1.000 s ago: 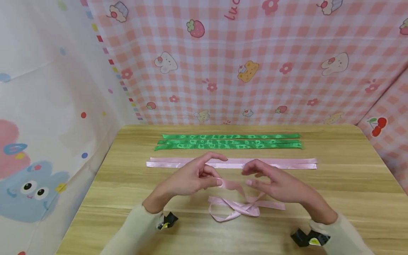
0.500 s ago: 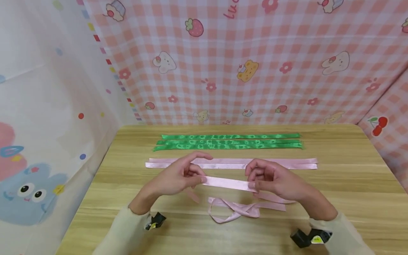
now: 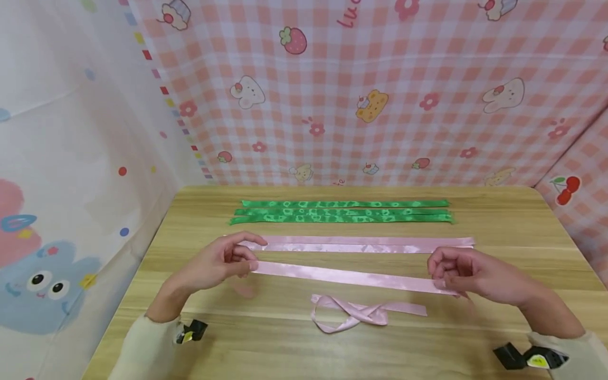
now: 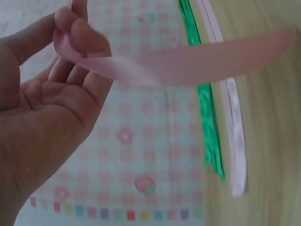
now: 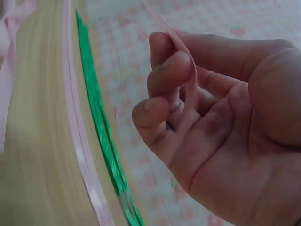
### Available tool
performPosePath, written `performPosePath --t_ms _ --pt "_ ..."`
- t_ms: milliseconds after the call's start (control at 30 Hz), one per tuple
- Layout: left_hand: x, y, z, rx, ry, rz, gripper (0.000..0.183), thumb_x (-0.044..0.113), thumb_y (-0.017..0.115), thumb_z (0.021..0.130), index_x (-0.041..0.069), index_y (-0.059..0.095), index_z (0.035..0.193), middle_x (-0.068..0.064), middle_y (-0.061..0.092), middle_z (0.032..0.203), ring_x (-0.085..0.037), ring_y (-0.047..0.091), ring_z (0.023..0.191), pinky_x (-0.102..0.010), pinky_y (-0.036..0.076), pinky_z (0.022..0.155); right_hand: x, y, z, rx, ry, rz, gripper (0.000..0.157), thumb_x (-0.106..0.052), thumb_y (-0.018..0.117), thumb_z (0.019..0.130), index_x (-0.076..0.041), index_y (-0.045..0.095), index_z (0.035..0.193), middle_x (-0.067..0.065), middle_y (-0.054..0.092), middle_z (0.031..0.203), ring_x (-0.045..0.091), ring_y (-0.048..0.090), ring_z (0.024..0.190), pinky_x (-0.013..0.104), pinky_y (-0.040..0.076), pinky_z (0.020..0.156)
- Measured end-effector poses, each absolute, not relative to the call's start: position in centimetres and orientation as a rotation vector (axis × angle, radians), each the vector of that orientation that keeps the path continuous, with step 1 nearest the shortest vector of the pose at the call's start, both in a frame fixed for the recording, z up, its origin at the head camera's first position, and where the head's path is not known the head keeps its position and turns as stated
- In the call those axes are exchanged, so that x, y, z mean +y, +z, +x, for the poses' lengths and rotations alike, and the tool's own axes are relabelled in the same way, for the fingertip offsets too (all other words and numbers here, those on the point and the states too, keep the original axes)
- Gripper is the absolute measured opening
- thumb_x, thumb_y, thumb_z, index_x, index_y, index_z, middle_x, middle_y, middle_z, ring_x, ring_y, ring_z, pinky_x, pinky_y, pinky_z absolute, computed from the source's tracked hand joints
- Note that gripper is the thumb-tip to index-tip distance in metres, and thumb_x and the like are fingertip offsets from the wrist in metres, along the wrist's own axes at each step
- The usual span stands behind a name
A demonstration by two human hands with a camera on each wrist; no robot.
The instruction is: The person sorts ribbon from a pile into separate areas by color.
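Observation:
A pink satin ribbon (image 3: 339, 277) is stretched nearly straight between both hands, sloping slightly down to the right. My left hand (image 3: 220, 264) pinches it near its left end between thumb and fingers; a free tail (image 4: 178, 66) hangs off in the left wrist view. My right hand (image 3: 475, 274) pinches the other side, and the ribbon runs across its curled fingers (image 5: 169, 73) in the right wrist view. Below the stretched ribbon, a second pink ribbon (image 3: 351, 316) lies loosely looped and crossed on the table.
Two pink ribbons (image 3: 361, 244) lie straight and side by side on the wooden table (image 3: 304, 353) behind the hands. Farther back lie several green ribbons (image 3: 342, 212), parallel to them. A checked cloth (image 3: 323, 105) hangs behind the table's far edge.
The hands have moved apart, left hand to the left and right hand to the right. The ribbon between them went from slack to a short span, then to a long straight stretch.

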State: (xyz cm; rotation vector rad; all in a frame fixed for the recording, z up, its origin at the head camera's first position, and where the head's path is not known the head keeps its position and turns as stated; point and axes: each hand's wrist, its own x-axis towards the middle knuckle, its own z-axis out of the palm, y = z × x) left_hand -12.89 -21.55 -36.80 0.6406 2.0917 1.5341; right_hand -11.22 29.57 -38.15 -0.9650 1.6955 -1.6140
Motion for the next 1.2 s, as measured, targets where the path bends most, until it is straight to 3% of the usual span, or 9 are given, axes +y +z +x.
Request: performPosePath --t_ms 300,433,667,900,1200 --pt "-24.3 -37.9 -13.2 2.219 1.477 0.484 0.037 0.003 0.065 0.093 0.000 0.054 0.128 -0.012 0.071 0.092 -0.015 0.066 0.077 -0.024 0.048 0.064 33.3 -39.4 -11.5 1.776 -1.572 -0.896 0.018 0.016 0.038 0.099 0.007 0.048 0.112 0.017 0.053 0.083 0.032 0.044 0.065 0.043 0.039 0.049" --pt "-25.3 -38.5 -13.4 2.276 1.421 0.425 0.037 0.004 0.065 0.093 -0.002 0.055 0.128 -0.015 0.071 0.094 -0.021 0.066 0.082 -0.025 0.049 0.068 34.5 -40.4 -11.7 1.887 -1.557 -0.853 0.015 0.014 0.041 0.099 0.006 0.049 0.110 0.011 0.055 0.083 0.030 0.045 0.066 0.042 0.038 0.051" --pt "-26.9 -40.0 -13.5 2.372 1.333 0.269 0.042 0.015 0.072 0.091 -0.002 0.055 0.126 -0.013 0.072 0.091 -0.022 0.062 0.076 -0.027 0.045 0.061 36.5 -42.3 -11.8 2.053 -1.506 -0.590 0.007 0.002 0.050 0.100 0.002 0.052 0.107 0.000 0.060 0.083 0.020 0.055 0.068 0.036 0.046 0.056" --pt "-28.6 -42.2 -13.4 2.310 1.423 0.146 0.043 0.008 0.070 0.092 -0.005 0.053 0.129 -0.013 0.074 0.093 -0.024 0.069 0.083 -0.032 0.057 0.074 38.1 -44.4 -11.7 2.003 -1.541 -0.442 0.005 -0.001 0.051 0.101 -0.001 0.054 0.106 -0.003 0.062 0.083 0.012 0.059 0.069 0.032 0.051 0.059" --pt "-28.8 -43.4 -13.2 2.303 1.534 -0.043 0.044 0.000 0.065 0.093 -0.008 0.046 0.132 -0.012 0.075 0.092 -0.018 0.070 0.079 -0.029 0.058 0.072 39.4 -46.1 -11.7 1.959 -1.602 -0.467 0.010 0.003 0.050 0.100 0.002 0.052 0.110 -0.002 0.068 0.089 0.011 0.064 0.074 0.030 0.054 0.064"
